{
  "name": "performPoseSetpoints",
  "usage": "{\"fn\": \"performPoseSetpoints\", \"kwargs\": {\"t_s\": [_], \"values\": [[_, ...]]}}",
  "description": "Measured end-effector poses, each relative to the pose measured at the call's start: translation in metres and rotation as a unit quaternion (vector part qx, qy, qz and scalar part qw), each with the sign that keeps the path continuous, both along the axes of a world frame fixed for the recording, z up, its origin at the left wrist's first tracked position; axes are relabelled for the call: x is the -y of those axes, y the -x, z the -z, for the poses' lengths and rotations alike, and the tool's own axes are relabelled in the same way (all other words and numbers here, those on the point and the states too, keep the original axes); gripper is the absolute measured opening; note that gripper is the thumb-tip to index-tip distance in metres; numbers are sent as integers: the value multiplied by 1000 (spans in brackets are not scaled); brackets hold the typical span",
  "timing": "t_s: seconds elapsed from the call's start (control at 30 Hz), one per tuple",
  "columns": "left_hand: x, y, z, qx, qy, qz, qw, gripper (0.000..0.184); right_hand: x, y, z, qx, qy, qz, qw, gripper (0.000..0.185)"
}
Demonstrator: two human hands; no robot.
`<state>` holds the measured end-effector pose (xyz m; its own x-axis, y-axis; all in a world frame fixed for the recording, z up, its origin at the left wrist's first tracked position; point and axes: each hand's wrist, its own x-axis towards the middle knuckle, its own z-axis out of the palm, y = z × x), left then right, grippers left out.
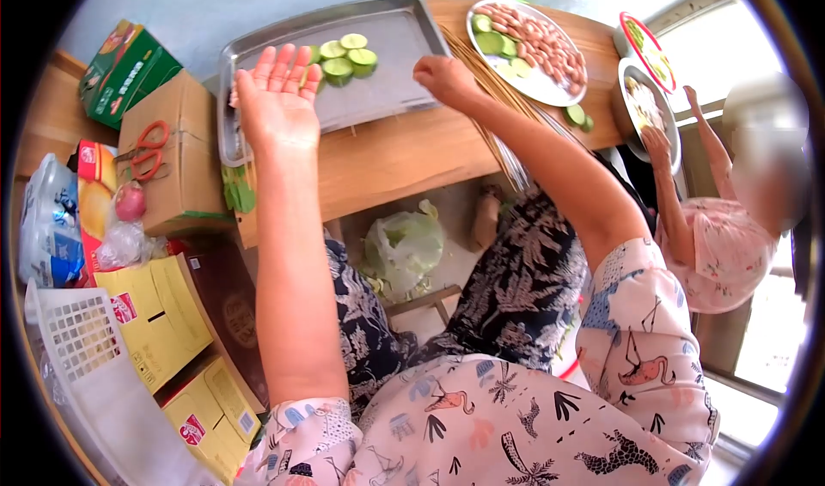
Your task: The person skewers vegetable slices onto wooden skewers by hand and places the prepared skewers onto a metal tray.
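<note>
My left hand (pixel 279 112) is held palm up with its fingers stretched out, over the left part of a metal tray (pixel 391 30). Nothing lies on the palm. Thick green cucumber slices (pixel 339 71) rest on the tray just right of those fingertips. My right hand (pixel 445 80) is closed at the tray's right edge; anything inside its curled fingers is hidden. Beside it, thin wooden skewers (pixel 491 78) lie in a loose bundle on the table. A white oval plate (pixel 559 99) behind them carries small pink sausages (pixel 541 43) and more cucumber slices.
Another person (pixel 718 237) on the right has a hand at a metal bowl (pixel 676 146). Red-handled scissors (pixel 148 151) are at a cardboard box (pixel 185 134) on the left. Below the table edge (pixel 369 185) sits a plastic bag (pixel 404 245). A white basket (pixel 82 331) stands lower left.
</note>
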<state>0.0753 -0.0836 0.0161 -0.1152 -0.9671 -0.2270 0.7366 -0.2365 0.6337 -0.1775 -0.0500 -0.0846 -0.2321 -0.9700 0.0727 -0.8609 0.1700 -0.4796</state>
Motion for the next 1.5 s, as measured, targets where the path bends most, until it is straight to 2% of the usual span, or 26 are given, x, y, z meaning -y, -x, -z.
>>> {"fn": "performPoseSetpoints", "kwargs": {"t_s": [0.07, 0.2, 0.27, 0.3, 0.43, 0.6, 0.67, 0.73, 0.8, 0.87, 1.03, 1.17, 1.43, 1.5], "values": [[1, 3, 4, 1, -1, 6, 1000, 55, -14, 41, -6, 2, 11, 30, 999, 19], [-1, 11, 6, 21, 5, 27, 999, 54, -59, 117, -4, -74, -32, 130, 988, 20], [-4, 16, 3, 29, 6, 36, 999, 55, -80, 141, 11, -71, -100, 163, 979, 20], [-4, 19, 3, 29, 10, 40, 999, 55, -90, 141, 11, -84, -139, 184, 970, 19], [-5, 29, 5, 40, 7, 62, 997, 56, -112, 133, 29, -77, -174, 180, 965, 19], [-4, 34, 10, 38, 16, 78, 996, 51, -98, 119, 44, -94, -103, 179, 974, 18], [-2, 34, 10, 43, 12, 78, 996, 51, -96, 116, 37, -91, -21, 143, 985, 19], [-1, 35, 8, 60, 24, 79, 995, 56, -95, 113, 33, -56, -45, 122, 990, 18], [-1, 37, 8, 59, 27, 80, 995, 56, -100, 104, 32, -56, -126, 98, 986, 17], [0, 40, 8, 62, 21, 81, 995, 56, -108, 97, 35, -86, -139, 73, 984, 18], [-1, 38, 11, 52, 24, 90, 994, 56, -106, 88, 38, -138, -208, 123, 960, 21], [-2, 38, 9, 40, 5, 78, 996, 52, -102, 88, 48, -177, -188, 147, 955, 20], [0, 37, 13, 22, 13, 97, 995, 52, -99, 96, 34, -124, -234, 186, 946, 28], [-1, 37, 14, 17, 17, 104, 994, 52, -103, 101, 26, -52, -232, 172, 956, 25]]}}
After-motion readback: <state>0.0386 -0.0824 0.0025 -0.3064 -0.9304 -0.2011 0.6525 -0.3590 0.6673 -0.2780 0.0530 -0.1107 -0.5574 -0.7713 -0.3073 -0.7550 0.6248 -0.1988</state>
